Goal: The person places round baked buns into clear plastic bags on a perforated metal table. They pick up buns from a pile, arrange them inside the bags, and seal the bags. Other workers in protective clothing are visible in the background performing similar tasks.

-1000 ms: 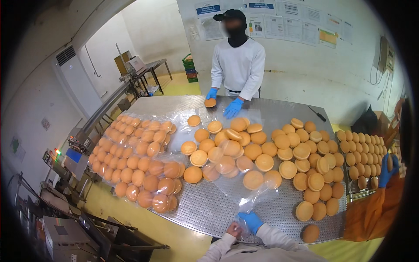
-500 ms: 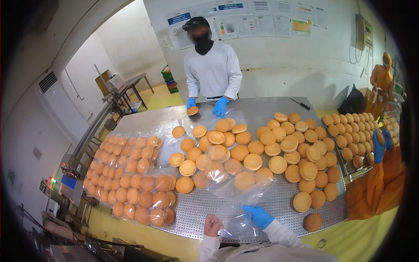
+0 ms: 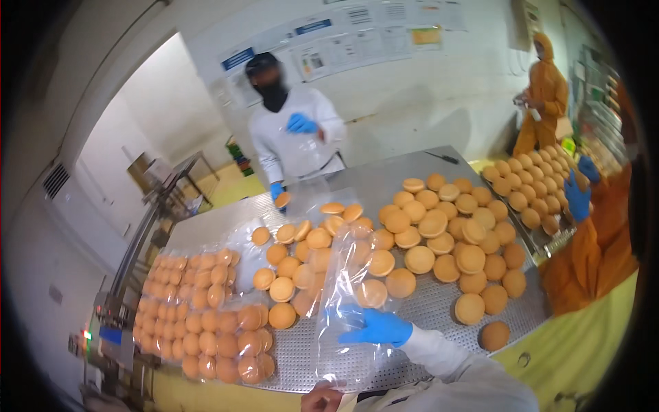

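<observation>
A long clear plastic bag (image 3: pixel 336 275) stands up over the near middle of the metal table, its film reaching across some of the buns. My right hand (image 3: pixel 379 327), in a blue glove, lies against the bag with fingers stretched out and apart; whether it is inside or behind the film I cannot tell. Bare and partly cut off at the lower edge, my left hand (image 3: pixel 322 398) is closed at the near end of the bag. Loose round golden buns (image 3: pixel 419 259) are heaped beyond and to the right of my hands. Packed bags of buns (image 3: pixel 199 323) lie at left.
Across the perforated metal table (image 3: pixel 425 350) a co-worker (image 3: pixel 295 130) in white, with blue gloves, holds one bun (image 3: pixel 282 199). A dark-handled tool (image 3: pixel 443 157) lies at the far edge. At right, an orange-clothed arm (image 3: pixel 583 261) reaches by a tray of buns (image 3: pixel 528 189).
The bag has been raised from lying low to standing up. My right hand has moved up and left, my left hand down. The co-worker has lifted one hand; the view has turned.
</observation>
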`<action>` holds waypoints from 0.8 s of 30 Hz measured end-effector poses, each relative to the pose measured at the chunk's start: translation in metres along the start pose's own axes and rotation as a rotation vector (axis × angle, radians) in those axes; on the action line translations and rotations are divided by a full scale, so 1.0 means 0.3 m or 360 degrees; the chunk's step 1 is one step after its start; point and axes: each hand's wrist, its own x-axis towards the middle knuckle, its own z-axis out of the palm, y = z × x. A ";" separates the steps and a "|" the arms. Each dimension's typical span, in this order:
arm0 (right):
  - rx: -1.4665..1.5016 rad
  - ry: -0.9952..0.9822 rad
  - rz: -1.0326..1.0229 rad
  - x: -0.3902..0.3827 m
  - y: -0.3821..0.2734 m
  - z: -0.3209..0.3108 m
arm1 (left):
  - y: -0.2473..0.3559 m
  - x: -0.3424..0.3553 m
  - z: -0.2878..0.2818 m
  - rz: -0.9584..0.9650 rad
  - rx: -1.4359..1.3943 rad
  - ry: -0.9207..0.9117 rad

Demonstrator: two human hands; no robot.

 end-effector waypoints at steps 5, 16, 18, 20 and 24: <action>-0.0443 0.0602 0.0519 0.062 0.358 0.051 | -0.352 -0.001 0.196 -0.0414 0.0355 0.0450; -0.1391 0.0285 0.0060 -0.182 0.667 0.343 | -0.774 -0.227 0.262 -0.0825 -0.0344 0.0483; -0.1515 0.0209 -0.0177 -0.196 0.701 0.316 | -0.817 -0.188 0.225 -0.1284 -0.1328 0.0732; -0.1593 0.0157 -0.0263 -0.204 0.730 0.302 | -0.850 -0.128 0.212 -0.1165 -0.1256 0.0653; -0.1689 0.0091 -0.0197 -0.233 0.681 0.318 | -0.974 -0.008 0.110 -0.1157 -0.1586 0.0618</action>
